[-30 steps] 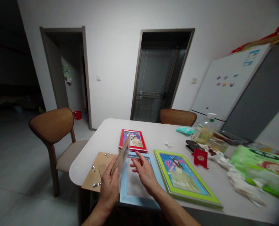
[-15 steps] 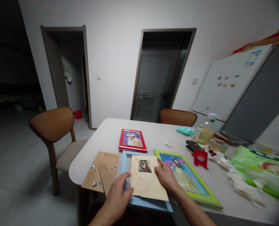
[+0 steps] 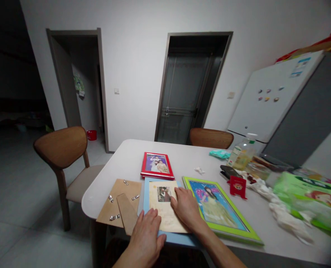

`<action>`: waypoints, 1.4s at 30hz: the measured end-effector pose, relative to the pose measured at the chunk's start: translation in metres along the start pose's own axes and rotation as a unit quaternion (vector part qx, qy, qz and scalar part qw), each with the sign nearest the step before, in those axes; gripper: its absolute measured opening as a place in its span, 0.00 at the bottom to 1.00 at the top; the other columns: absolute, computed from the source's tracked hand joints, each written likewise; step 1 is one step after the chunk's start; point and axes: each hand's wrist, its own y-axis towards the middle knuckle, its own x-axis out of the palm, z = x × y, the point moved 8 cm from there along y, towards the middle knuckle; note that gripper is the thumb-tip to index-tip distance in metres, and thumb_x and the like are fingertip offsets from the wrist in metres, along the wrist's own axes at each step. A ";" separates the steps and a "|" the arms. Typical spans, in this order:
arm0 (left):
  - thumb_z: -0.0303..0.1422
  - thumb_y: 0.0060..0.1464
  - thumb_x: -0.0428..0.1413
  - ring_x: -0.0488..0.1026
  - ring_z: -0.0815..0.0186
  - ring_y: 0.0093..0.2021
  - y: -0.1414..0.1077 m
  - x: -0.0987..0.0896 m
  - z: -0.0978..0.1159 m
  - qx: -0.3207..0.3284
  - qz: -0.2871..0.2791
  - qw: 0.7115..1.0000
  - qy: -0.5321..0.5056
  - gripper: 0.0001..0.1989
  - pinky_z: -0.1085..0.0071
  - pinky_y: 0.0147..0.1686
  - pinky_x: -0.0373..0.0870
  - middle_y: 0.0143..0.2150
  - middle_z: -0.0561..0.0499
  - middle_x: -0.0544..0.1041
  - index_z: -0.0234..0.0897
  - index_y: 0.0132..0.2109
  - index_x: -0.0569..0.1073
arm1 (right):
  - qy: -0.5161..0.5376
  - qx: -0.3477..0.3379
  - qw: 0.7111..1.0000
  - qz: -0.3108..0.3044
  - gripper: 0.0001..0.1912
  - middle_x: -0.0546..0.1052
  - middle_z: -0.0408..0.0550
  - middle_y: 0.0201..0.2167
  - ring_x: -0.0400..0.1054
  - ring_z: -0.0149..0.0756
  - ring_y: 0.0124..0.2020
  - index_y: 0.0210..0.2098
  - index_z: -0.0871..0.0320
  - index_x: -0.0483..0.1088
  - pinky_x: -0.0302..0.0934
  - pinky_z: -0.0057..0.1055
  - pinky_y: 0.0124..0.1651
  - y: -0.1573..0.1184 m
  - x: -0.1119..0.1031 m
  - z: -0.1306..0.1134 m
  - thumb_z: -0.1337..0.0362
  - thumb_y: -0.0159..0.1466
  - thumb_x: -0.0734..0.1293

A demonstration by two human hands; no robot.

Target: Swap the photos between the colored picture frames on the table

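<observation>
Cream printed sheet (image 3: 165, 214), with a small photo near its top, lies flat over the blue frame (image 3: 179, 239) close to the table's near edge, right in front of the person. Nearest me is the left hand (image 3: 146, 238), palm down and loosely spread, its fingertips at the sheet's lower left side; it grips nothing that I can make out. The right hand (image 3: 187, 209) rests on the sheet's right side, fingers close together and slightly bent, pressing or steadying rather than clasping, and its thumb reaches over the little photo. Just left of the frame I see a brown backing board (image 3: 118, 190) carrying several metal clips (image 3: 114, 217), with a flat brown strip (image 3: 125, 212) slanting over it. To the right, beside the right forearm, lies a green-framed picture (image 3: 217, 204). Beyond the sheet sits a red-framed picture (image 3: 157, 165), and off to its right a crumpled white scrap (image 3: 199, 171). Past the green one come a red card (image 3: 238, 187) and a capped bottle (image 3: 242, 152) holding yellowish liquid. Farther off, a wooden chair (image 3: 211, 138) backs onto the table's far side, before a dark glass door (image 3: 182, 96).
</observation>
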 end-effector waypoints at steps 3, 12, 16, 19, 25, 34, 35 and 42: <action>0.29 0.46 0.50 0.57 0.54 0.55 0.001 0.003 0.002 -0.005 -0.008 1.000 0.018 0.18 0.50 0.54 0.48 0.52 0.40 0.65 0.34 0.46 0.68 | -0.035 -0.033 0.999 -0.008 0.11 0.67 0.54 0.44 0.59 0.40 0.44 0.36 0.61 0.67 0.49 0.32 0.46 -0.003 0.005 -0.003 0.66 0.55 0.58; 0.29 0.38 0.55 0.50 0.54 0.58 -0.036 -0.034 -0.078 -0.045 0.048 0.995 0.075 0.31 0.52 0.54 0.49 0.58 0.42 0.56 0.37 0.54 0.59 | 0.069 -0.088 0.993 -0.035 0.16 0.66 0.53 0.47 0.56 0.41 0.48 0.43 0.59 0.66 0.48 0.34 0.48 -0.012 0.000 -0.048 0.64 0.56 0.57; 0.27 0.39 0.53 0.52 0.55 0.57 -0.051 -0.055 -0.134 -0.141 0.069 0.973 0.170 0.29 0.54 0.54 0.51 0.57 0.40 0.58 0.33 0.52 0.61 | 0.117 -0.192 0.970 -0.097 0.18 0.70 0.50 0.40 0.58 0.40 0.43 0.43 0.56 0.65 0.49 0.37 0.46 -0.034 0.014 -0.122 0.59 0.54 0.59; 0.25 0.40 0.52 0.56 0.58 0.56 -0.050 -0.057 -0.149 -0.136 0.084 0.971 0.179 0.26 0.60 0.53 0.54 0.55 0.41 0.61 0.33 0.50 0.63 | 0.088 -0.215 0.965 -0.118 0.21 0.69 0.52 0.38 0.58 0.44 0.41 0.39 0.57 0.66 0.50 0.41 0.43 -0.045 0.031 -0.157 0.54 0.48 0.64; 0.27 0.41 0.53 0.62 0.56 0.52 -0.043 -0.069 -0.142 -0.091 0.138 0.977 0.137 0.22 0.59 0.50 0.60 0.52 0.40 0.66 0.33 0.47 0.66 | 0.200 -0.175 0.957 -0.120 0.28 0.65 0.50 0.40 0.57 0.40 0.41 0.45 0.55 0.63 0.54 0.34 0.42 -0.038 0.034 -0.156 0.67 0.42 0.66; 0.27 0.41 0.56 0.58 0.55 0.54 -0.021 -0.061 -0.050 0.006 0.139 0.989 0.057 0.23 0.57 0.51 0.59 0.54 0.39 0.63 0.34 0.48 0.65 | 0.282 -0.149 0.939 -0.125 0.28 0.65 0.51 0.46 0.57 0.39 0.48 0.46 0.57 0.64 0.50 0.37 0.53 -0.048 -0.029 -0.086 0.72 0.43 0.62; 0.27 0.42 0.56 0.57 0.56 0.55 -0.016 -0.054 -0.041 0.009 0.123 0.991 0.046 0.23 0.57 0.51 0.59 0.54 0.39 0.63 0.34 0.48 0.65 | 0.273 -0.138 0.944 -0.128 0.28 0.65 0.51 0.46 0.56 0.39 0.49 0.45 0.57 0.64 0.49 0.38 0.53 -0.049 -0.033 -0.074 0.72 0.43 0.62; 0.29 0.44 0.56 0.55 0.57 0.56 0.014 -0.001 -0.012 0.000 -0.001 1.000 0.011 0.23 0.61 0.54 0.54 0.56 0.39 0.60 0.31 0.49 0.64 | 0.194 -0.107 0.967 -0.128 0.25 0.66 0.51 0.46 0.57 0.41 0.49 0.43 0.57 0.66 0.49 0.40 0.54 -0.050 -0.032 -0.007 0.70 0.44 0.62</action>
